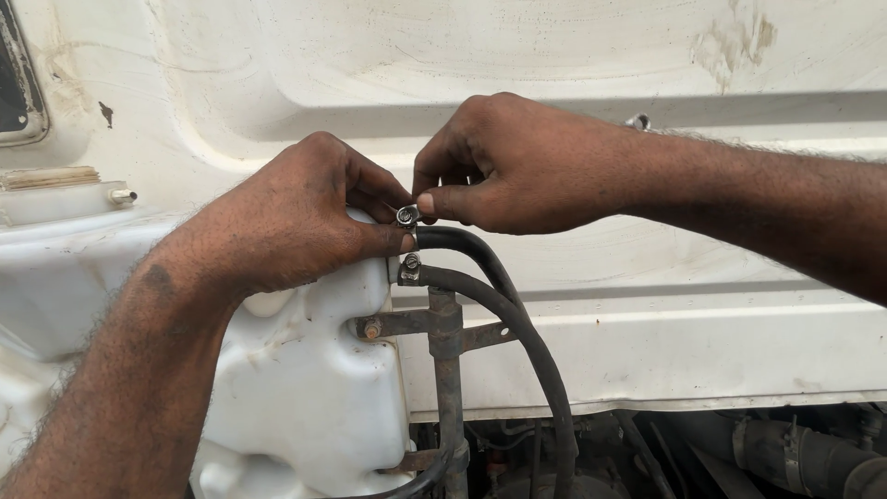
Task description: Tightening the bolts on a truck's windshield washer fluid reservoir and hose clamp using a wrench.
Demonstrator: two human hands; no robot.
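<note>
My left hand rests against the top of a white plastic tank, its thumb and fingers pinched on a small metal hose clamp. My right hand comes in from the right and pinches the same clamp with thumb and forefinger. The clamp sits on the end of the upper black rubber hose. Just below, a second metal clamp holds the lower black hose, which curves down to the right. Both hoses join the tank's right side.
A rusty metal bracket with a bolt runs down beside the tank. A dirty white body panel fills the background. Dark hoses and engine parts lie at the bottom right. A small white nozzle sticks out at the left.
</note>
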